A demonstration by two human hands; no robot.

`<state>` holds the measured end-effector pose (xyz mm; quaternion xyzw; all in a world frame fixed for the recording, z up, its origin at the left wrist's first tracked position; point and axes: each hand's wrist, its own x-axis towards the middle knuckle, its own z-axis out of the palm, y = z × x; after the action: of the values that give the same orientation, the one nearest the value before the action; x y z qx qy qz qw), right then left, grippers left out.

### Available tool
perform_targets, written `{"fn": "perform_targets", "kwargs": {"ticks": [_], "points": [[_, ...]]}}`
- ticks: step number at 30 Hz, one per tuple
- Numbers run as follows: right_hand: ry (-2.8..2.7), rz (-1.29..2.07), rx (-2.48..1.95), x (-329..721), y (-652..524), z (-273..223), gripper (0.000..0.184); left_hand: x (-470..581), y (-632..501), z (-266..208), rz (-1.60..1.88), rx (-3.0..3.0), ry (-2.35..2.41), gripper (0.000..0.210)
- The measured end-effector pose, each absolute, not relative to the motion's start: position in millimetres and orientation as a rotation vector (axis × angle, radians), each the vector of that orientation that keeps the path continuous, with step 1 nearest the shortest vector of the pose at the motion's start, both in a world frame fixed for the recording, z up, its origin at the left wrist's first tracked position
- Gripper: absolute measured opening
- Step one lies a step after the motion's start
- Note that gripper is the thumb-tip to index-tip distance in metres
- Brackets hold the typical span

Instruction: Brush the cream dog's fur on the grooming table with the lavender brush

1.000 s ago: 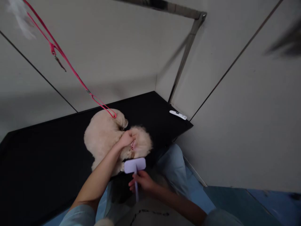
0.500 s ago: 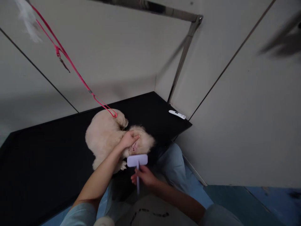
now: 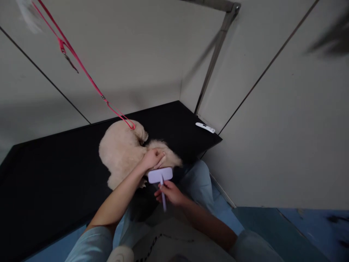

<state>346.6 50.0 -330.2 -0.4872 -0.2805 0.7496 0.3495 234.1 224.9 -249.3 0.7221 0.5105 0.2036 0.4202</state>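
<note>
Lilac brush (image 3: pixel 160 175) beside cream dog (image 3: pixel 118 149)

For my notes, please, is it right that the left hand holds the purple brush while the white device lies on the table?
Not quite: in the head view, the right hand holds the purple brush; the white device lies on the table.
</note>
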Motion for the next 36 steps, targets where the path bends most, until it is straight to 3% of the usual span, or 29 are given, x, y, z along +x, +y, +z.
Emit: {"fn": "perform_targets", "kwargs": {"ticks": [2, 6, 9, 14, 20, 25, 27, 31, 36], "points": [[-0.757, 1.933, -1.378, 353, 37, -333, 0.046, 233, 221, -252, 0.486, 1.861, 1.094, 0.032], [-1.174, 2.227, -1.418, 357, 12, -334, 0.018, 228, 225, -258, 0.458, 1.851, 0.855, 0.038], [-1.262, 2.229, -1.31, 353, 23, -325, 0.011, 223, 230, -260, 0.439, 1.954, 0.746, 0.038], [-0.899, 1.857, -1.481, 353, 35, -331, 0.026, 220, 235, -269, 0.47, 2.414, 0.629, 0.019], [-1.023, 2.177, -1.334, 354, 5, -344, 0.022, 231, 234, -274, 0.572, 2.547, 0.734, 0.018], [-1.194, 1.64, -1.595, 388, 49, -328, 0.009, 205, 181, -287, 1.351, 2.042, 1.181, 0.024], [-1.219, 1.623, -1.688, 410, 46, -331, 0.009, 186, 149, -306, 1.483, 1.732, 1.356, 0.026], [-1.156, 1.804, -1.716, 431, 15, -335, 0.013, 170, 118, -342, 1.163, 1.197, 1.481, 0.021], [-1.336, 1.722, -1.806, 437, 12, -314, 0.01, 196, 133, -338, 0.939, 0.543, 1.318, 0.03]]}}
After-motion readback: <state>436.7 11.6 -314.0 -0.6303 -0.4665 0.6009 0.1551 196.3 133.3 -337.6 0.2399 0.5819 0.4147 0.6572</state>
